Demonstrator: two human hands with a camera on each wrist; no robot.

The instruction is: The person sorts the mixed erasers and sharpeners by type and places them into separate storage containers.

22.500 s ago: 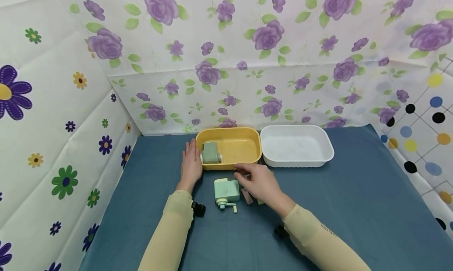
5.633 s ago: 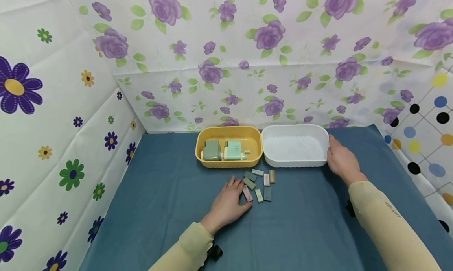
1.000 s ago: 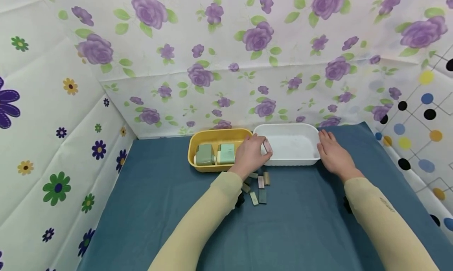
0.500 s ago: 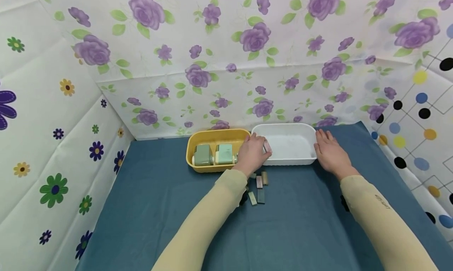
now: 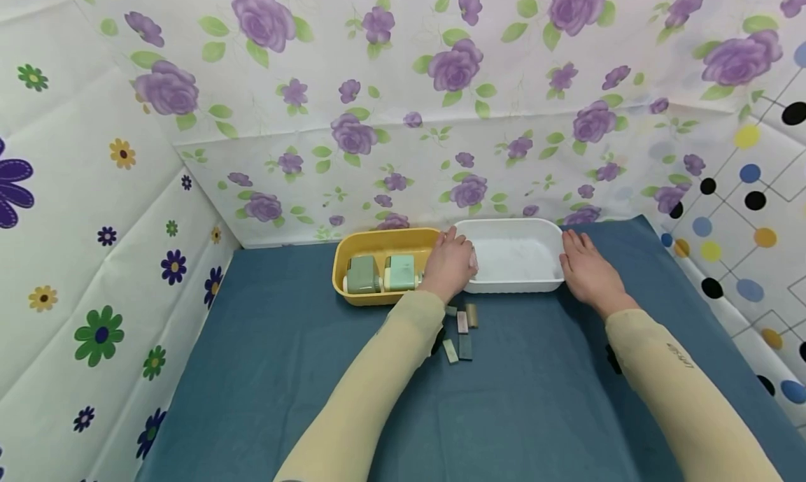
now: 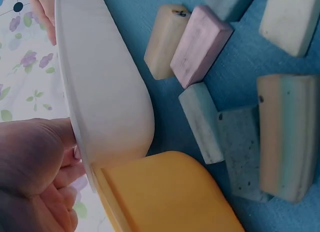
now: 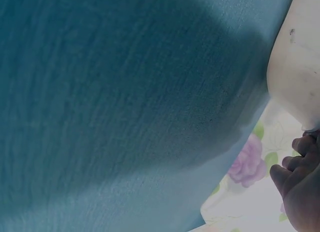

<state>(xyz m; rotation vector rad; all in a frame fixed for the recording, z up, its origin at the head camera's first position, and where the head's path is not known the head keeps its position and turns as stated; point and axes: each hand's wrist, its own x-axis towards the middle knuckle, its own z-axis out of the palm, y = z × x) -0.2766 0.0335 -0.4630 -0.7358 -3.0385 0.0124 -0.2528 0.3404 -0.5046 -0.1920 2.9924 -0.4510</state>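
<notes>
My left hand (image 5: 450, 265) is over the left end of the white tray (image 5: 516, 284), its fingers pinching a pink eraser (image 5: 474, 259). In the left wrist view, only a sliver of that eraser (image 6: 77, 153) shows between the curled fingers. At the opposite end, my right hand (image 5: 590, 272) rests straight fingers along the tray's outer wall. Below the trays lie several block-shaped erasers: another pink one (image 5: 462, 322), a tan one (image 5: 472, 315), a dark blue-grey one (image 5: 465, 347) and a pale green one (image 5: 450, 351). A striped eraser (image 6: 287, 137) shows in the left wrist view.
A yellow tray (image 5: 362, 300) adjoins the white one on the left. It holds a dark green crank pencil sharpener (image 5: 362, 275) and a mint green one (image 5: 399, 272). Blue cloth (image 5: 516, 398) covers the table, and flowered sheets (image 5: 409, 76) stand behind and beside it.
Both sharpeners now lie in the yellow tray. My left hand took the pink eraser from the group to the white tray, then turned slightly there. My right hand stays at that tray's right end.
</notes>
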